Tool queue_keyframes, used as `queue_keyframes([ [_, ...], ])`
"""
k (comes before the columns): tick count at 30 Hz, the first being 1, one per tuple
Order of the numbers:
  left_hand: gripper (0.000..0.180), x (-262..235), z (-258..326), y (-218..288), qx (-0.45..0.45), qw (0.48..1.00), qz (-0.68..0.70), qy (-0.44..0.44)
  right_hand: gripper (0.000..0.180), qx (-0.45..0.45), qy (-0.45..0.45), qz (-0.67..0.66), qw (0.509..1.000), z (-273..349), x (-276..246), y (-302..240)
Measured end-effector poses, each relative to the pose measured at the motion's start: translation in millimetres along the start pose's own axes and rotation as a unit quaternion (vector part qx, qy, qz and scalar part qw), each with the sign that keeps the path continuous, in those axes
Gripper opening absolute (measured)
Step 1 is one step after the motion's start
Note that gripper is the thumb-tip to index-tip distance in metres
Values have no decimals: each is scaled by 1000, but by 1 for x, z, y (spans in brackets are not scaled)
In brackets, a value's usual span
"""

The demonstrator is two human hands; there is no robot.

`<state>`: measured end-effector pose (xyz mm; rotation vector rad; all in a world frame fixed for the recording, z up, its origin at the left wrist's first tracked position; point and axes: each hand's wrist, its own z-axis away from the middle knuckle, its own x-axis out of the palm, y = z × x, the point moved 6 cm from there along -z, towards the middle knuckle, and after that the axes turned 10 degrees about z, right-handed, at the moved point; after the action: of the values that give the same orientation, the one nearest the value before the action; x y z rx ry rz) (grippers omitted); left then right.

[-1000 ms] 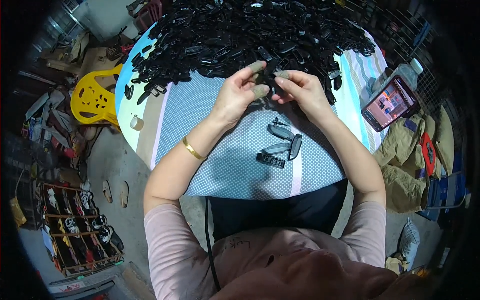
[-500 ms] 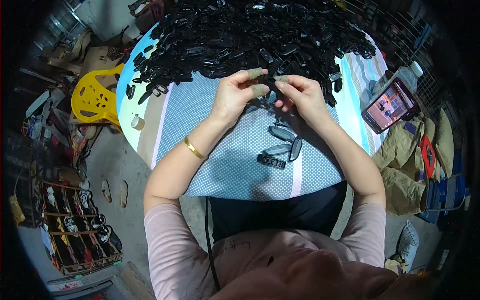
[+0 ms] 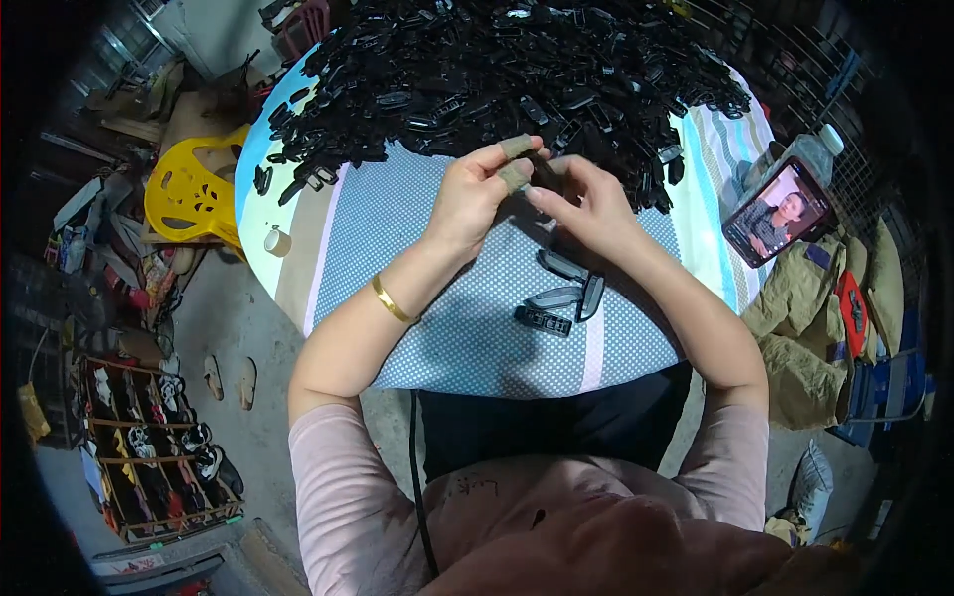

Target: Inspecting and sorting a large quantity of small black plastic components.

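My left hand [image 3: 471, 199] and my right hand [image 3: 594, 211] meet over the table, just short of the heap. Between their fingertips is a small dark plastic piece [image 3: 543, 165], mostly covered by the fingers; it resembles part of a key fob shell. Tape wraps my left thumb and forefinger. Closer to me on the dotted tablecloth [image 3: 447, 333] lie several black plastic shells, among them a curved one [image 3: 562, 265], an upright narrow one [image 3: 591, 296] and one with rectangular openings [image 3: 544, 320].
A large heap of black fob shells [image 3: 467, 79] covers the far table. At the left edge stands a tape roll [image 3: 276, 241], with a yellow chair [image 3: 189, 194] beyond. To the right, a lit phone [image 3: 777, 214] leans by a clear plastic bottle [image 3: 813, 151]. Sacks [image 3: 803, 372] stand below it.
My right hand has turned, its fingers curling in closer to the left fingertips around the dark piece. The left hand has shifted slightly right. The phone's picture has changed.
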<state>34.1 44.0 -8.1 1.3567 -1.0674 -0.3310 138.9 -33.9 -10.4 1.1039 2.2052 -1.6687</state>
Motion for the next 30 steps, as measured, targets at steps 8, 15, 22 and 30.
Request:
queue_keyframes([
  [8, 26, 7, 1, 13, -4, 997, -41, -73, 26, -74, 4, 42, 996, 3, -7, -14],
  [15, 24, 11, -1, 19, 35, 995, -56, -74, 21, -161, -29, 162, 973, -2, -20, -27],
  [22, 36, 53, 28, -11, -72, 901, -353, -242, 23, 30, -1, 109, 994, -25, -102, 34],
  [30, 25, 49, 2, -15, 105, 865, -459, -173, 33, -153, -76, 412, 895, -4, -51, 7],
])
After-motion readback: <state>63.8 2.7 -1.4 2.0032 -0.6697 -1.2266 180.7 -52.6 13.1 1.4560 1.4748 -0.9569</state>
